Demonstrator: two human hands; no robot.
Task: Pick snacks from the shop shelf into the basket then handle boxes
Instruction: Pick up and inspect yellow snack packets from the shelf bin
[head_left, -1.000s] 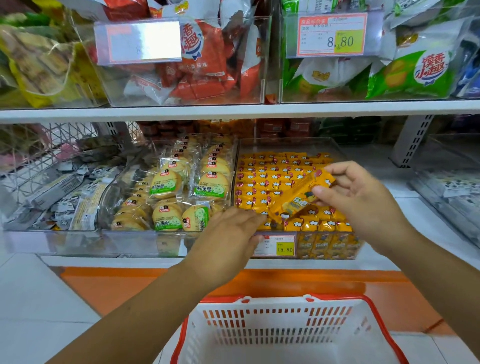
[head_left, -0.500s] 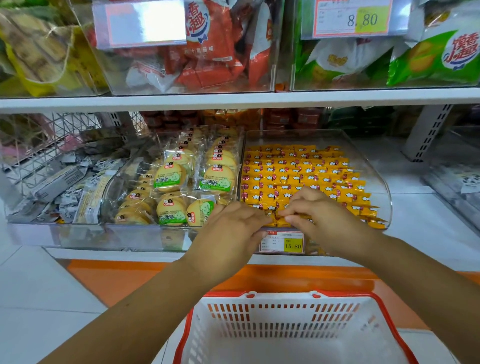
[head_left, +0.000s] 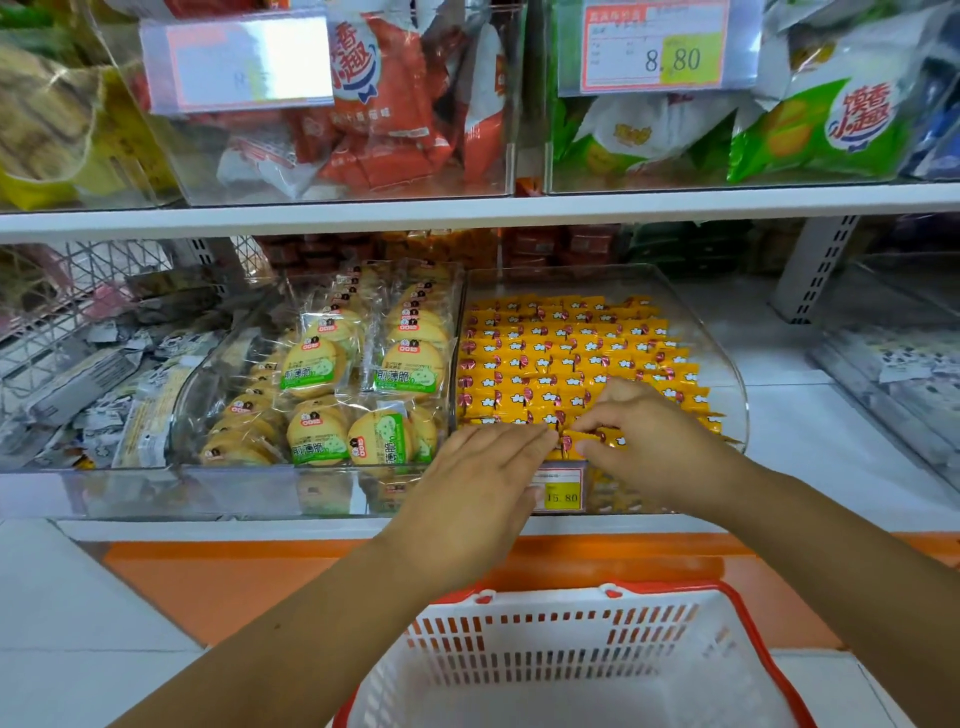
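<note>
Head view: you are reaching both hands into the clear bin (head_left: 730, 374) of small yellow snack packets (head_left: 550, 364) at centre frame, on the lower shelf. Your right hand (head_left: 654, 452) is curling its fingertips round one packet (head_left: 569, 446) in the front row, just above the price label (head_left: 563, 493). Your left hand (head_left: 478, 483) is lying flat beside it, fingers straight, holding nothing. The red-rimmed basket (head_left: 670, 590) is waiting at the bottom of the frame, below your wrists. These packets are looking light, crinkly and slippery, so pinching a sealed end is likely gripping better than squeezing the glossy middle.
</note>
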